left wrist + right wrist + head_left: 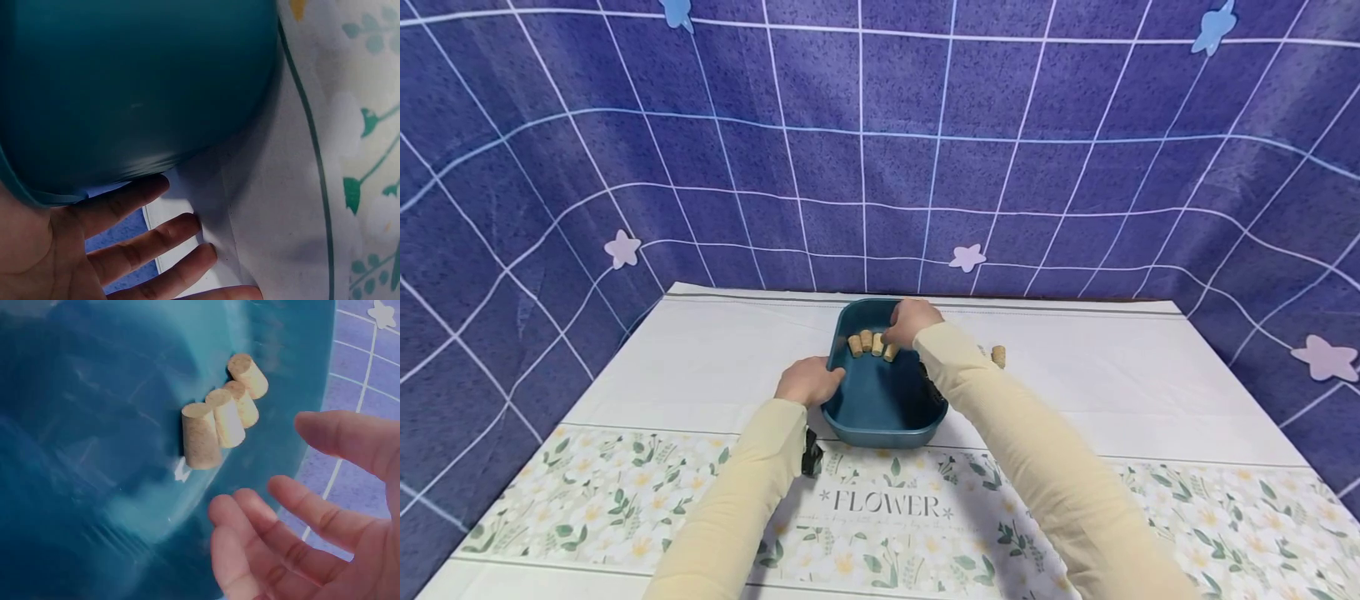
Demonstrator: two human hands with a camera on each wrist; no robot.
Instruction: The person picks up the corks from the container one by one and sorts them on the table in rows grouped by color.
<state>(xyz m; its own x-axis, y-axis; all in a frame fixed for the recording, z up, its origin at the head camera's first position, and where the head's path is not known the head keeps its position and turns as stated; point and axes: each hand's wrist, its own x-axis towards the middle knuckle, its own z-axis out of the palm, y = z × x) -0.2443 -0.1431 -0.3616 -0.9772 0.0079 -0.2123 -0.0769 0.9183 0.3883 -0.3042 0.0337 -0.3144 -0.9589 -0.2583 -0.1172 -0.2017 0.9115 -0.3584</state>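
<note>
A deep teal plastic basin (pixel 880 408) stands on the table. Inside, near its far end, several corks (pixel 877 344) lie side by side in a row. My left hand (pixel 809 382) holds the basin's left rim. In the left wrist view the thumb side reaches over the rim, and the fingers (pixel 147 244) spread along the outer wall. Over the far right part of the basin is my right hand (pixel 916 322). The right wrist view shows its fingers (pixel 300 544) apart and loosely bent beside the corks, with nothing between them.
Another cork (pixel 998 357) stands on the white tablecloth to the right of the basin, partly beyond my right forearm. A floral strip with the word FLOWER (pixel 887 503) runs across the cloth nearer me. Blue gridded fabric (pixel 895 167) rises behind the table and along both sides.
</note>
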